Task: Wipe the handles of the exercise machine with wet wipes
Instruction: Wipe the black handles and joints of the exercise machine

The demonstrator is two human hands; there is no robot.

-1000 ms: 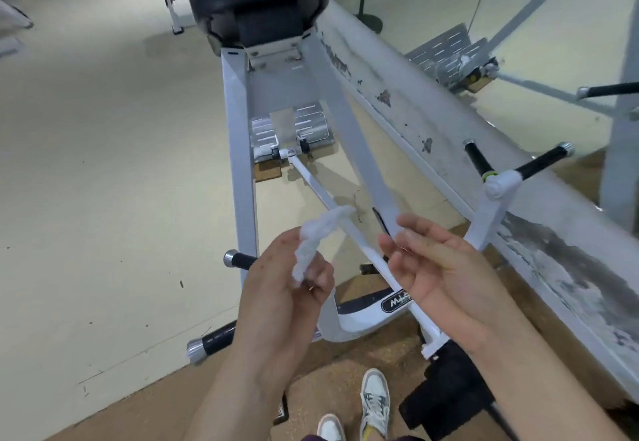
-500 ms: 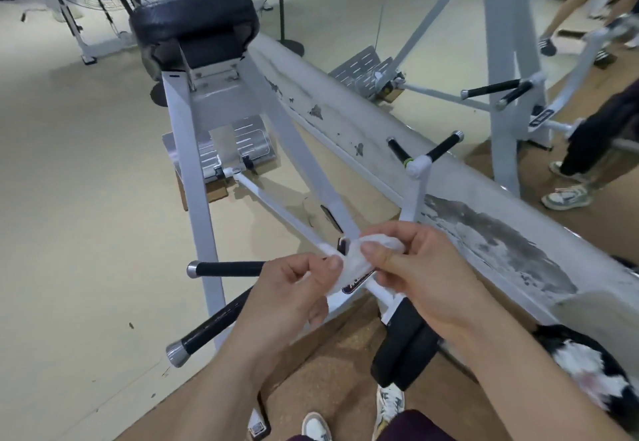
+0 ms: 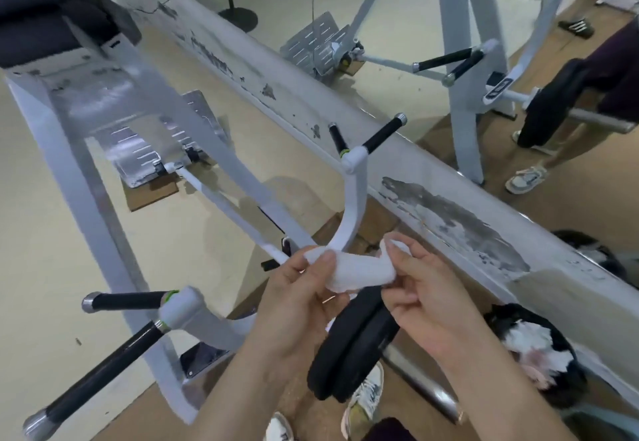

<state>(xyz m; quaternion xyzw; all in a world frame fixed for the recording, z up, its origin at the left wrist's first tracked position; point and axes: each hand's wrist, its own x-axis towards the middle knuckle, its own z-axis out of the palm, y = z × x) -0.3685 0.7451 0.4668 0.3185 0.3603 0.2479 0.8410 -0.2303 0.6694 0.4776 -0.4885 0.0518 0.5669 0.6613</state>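
Both grips are pinched shut on one white wet wipe (image 3: 352,273), the left hand (image 3: 297,305) at its left end, the right hand (image 3: 425,288) at its right, stretching it above the black pads (image 3: 349,350). Left lie two black handles (image 3: 114,302); farther off, two more handles (image 3: 377,138) rise beside the mirror (image 3: 484,43).

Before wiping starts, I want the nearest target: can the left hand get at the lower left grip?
Probably yes: the left hand sits just right of the grip, nothing between, though both hands hold the wipe.

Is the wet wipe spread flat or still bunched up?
Bunched: the wet wipe is a crumpled, twisted strip pinched between left hand and right hand, not opened flat.
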